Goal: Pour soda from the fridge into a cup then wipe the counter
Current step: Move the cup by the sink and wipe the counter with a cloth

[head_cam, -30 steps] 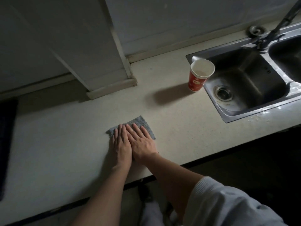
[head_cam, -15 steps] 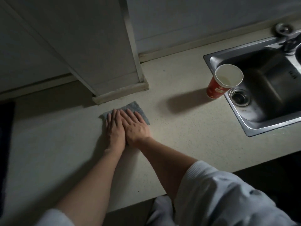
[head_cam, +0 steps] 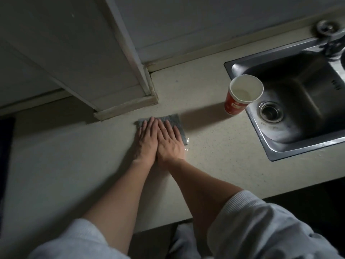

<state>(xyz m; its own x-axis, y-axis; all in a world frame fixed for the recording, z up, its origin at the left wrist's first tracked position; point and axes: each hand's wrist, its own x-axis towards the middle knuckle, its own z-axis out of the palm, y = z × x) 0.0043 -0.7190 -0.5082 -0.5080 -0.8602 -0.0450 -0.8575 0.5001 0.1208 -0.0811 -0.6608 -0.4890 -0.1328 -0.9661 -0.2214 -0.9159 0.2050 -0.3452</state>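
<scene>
Cloth, perhaps damp, lies under flat left hand and right hand.

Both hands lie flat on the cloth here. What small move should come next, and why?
Probably slide the grey cloth a little rightward: wet glints show on the counter just beside its right edge, and the left hand and right hand press it flat.

grey cloth, red cup, speckled beige counter
</scene>
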